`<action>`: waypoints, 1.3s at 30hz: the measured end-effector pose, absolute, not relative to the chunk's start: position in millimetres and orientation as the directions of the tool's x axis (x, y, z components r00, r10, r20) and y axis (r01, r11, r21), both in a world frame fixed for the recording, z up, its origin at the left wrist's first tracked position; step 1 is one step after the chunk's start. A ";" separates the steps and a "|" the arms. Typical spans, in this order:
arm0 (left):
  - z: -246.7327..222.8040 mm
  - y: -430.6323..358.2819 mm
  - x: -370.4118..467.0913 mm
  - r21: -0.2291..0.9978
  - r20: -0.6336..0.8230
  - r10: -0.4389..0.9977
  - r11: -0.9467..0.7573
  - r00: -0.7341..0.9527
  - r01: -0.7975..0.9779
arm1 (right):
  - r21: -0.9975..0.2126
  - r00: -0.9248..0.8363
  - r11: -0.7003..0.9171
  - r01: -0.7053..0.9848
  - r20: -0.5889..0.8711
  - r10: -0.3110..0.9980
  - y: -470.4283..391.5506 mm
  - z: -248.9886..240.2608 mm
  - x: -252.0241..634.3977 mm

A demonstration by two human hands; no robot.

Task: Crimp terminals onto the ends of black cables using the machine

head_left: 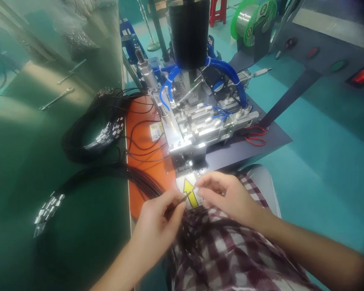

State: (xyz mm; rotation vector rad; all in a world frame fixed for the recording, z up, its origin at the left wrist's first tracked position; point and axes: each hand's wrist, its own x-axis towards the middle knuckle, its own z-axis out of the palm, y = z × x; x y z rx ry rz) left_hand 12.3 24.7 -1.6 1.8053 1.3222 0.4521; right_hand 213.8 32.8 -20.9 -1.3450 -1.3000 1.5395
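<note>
My left hand (162,218) is closed in a pinch on a thin black cable (187,196), whose short end sticks out toward the right. My right hand (223,194) pinches at the tip of that cable; the fingertips cover most of the tip. Both hands are in front of a white label with a yellow arrow (193,198) on the near side of the machine (200,121). A bundle of black cables (142,178) runs from the left toward my left hand, and more dark cables hang below it over the checked cloth (230,250).
Coiled black cables with silvery tags (106,133) lie on the green table (87,250) at left, near a wrench (57,99). An orange plate (142,133) adjoins the machine. A green wire spool (245,20) and a control panel with buttons (324,56) stand at the right.
</note>
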 end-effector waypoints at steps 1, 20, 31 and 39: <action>-0.2 25.0 13.8 0.796 -0.186 0.903 -0.093 0.388 0.598 | -0.966 -0.212 -0.254 0.047 -0.258 0.943 34.0 -21.3 211.2; -10.6 58.7 34.9 0.921 -0.390 0.852 0.360 0.350 0.149 | -0.924 -0.192 -0.323 -0.203 -0.286 0.939 54.1 -30.1 207.2; -7.0 75.8 17.0 0.778 -0.549 0.531 0.607 0.646 0.163 | -0.998 -0.501 0.050 -0.045 0.066 0.863 76.3 -32.7 226.0; -1.5 71.9 23.9 0.762 -0.612 0.581 0.614 0.537 0.204 | -0.966 -0.598 0.256 -0.039 0.228 0.768 90.4 -32.4 228.3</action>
